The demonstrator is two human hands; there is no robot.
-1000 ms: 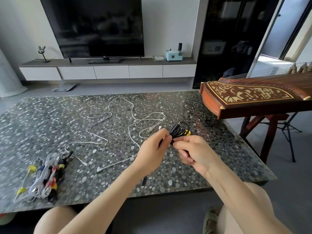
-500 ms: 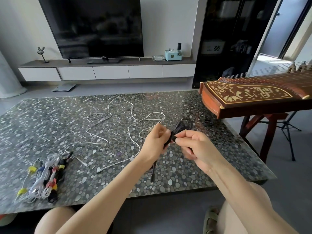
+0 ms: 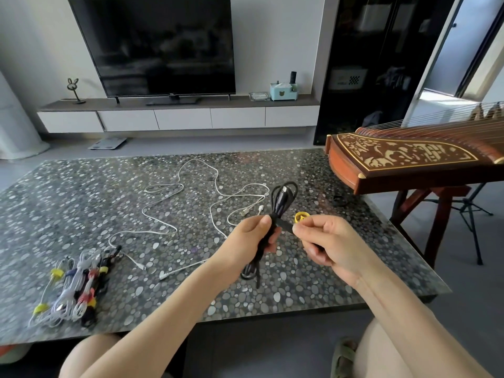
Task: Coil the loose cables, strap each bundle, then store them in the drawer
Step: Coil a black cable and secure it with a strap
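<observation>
My left hand [image 3: 252, 237] grips a coiled black cable [image 3: 281, 197] upright above the pebble-patterned table [image 3: 81, 203]. A black strap [image 3: 283, 225] runs from the bundle to my right hand [image 3: 324, 238], which pinches its free end. A small yellow ring [image 3: 301, 216] shows just above my right fingers. Loose white cables [image 3: 218, 197] sprawl over the table's middle. Several strapped bundles [image 3: 73, 287] with yellow, red and blue ties lie at the front left. Drawers [image 3: 182, 118] run under the TV shelf across the room.
A wooden zither [image 3: 409, 159] on a stand overhangs the table's right side. A TV [image 3: 158, 45] and small ornaments stand on the far shelf. A scale lies on the floor beyond the table. My knees sit below the table's near edge.
My hands have drawn apart, pulling the black strap out sideways from the bundle. The coil now stands upright in my left hand, and the yellow ring shows again.
</observation>
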